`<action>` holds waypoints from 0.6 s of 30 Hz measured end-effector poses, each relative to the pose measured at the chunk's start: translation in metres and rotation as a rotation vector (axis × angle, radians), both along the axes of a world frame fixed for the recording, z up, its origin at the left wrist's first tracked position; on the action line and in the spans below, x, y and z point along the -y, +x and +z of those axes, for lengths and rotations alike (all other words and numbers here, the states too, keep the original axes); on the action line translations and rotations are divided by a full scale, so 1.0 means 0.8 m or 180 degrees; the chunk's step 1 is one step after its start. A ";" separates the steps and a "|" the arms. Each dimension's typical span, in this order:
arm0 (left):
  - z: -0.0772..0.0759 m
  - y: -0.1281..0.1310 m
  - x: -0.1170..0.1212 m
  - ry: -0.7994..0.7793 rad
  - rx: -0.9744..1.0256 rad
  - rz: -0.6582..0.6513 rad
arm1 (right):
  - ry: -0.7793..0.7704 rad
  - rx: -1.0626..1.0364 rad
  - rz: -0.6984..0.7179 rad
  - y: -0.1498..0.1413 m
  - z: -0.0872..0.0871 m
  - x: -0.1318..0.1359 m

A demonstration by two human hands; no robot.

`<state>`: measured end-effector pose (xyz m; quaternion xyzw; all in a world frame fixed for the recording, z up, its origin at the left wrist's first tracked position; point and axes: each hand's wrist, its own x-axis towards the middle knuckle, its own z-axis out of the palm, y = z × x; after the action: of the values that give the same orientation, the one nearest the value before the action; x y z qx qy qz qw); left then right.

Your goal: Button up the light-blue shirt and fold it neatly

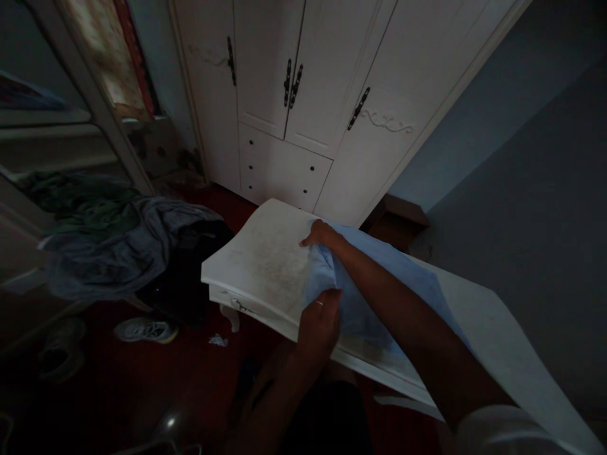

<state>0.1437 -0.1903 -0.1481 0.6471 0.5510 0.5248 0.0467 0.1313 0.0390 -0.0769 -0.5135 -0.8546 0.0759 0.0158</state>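
Note:
A light blue cloth (379, 278) lies spread on a white table top (256, 259). My left hand (318, 319) is closed on the cloth's near left edge, thumb and fingers pinching the fabric; a ring shows on one finger. My right hand (320, 235) reaches across from the right and grips the cloth's far left corner, its fingers curled into the fabric. Both hands sit at the cloth's left end, near the middle of the table top.
A white wardrobe (303, 95) with dark handles and drawers stands behind the table. A heap of clothes (118, 246) lies at the left on a low surface. A sneaker (145, 330) rests on the dark red floor. A blue-grey wall (521, 158) is at the right.

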 end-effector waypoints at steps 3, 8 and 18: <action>-0.012 0.006 0.004 0.0227 -0.0270 -0.0099 | -0.0121 0.0097 -0.0385 0.001 0.000 0.000; -0.016 0.002 0.007 0.0385 -0.0541 0.0090 | -0.0239 -0.0031 -0.0737 0.029 0.022 -0.003; 0.005 -0.016 -0.020 0.0358 -0.0675 0.0173 | -0.0696 -0.1337 -0.1278 0.117 0.059 -0.001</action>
<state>0.1306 -0.1745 -0.1442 0.6854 0.5399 0.4846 -0.0624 0.2252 0.0396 -0.0293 -0.6438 -0.7009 0.2672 0.1513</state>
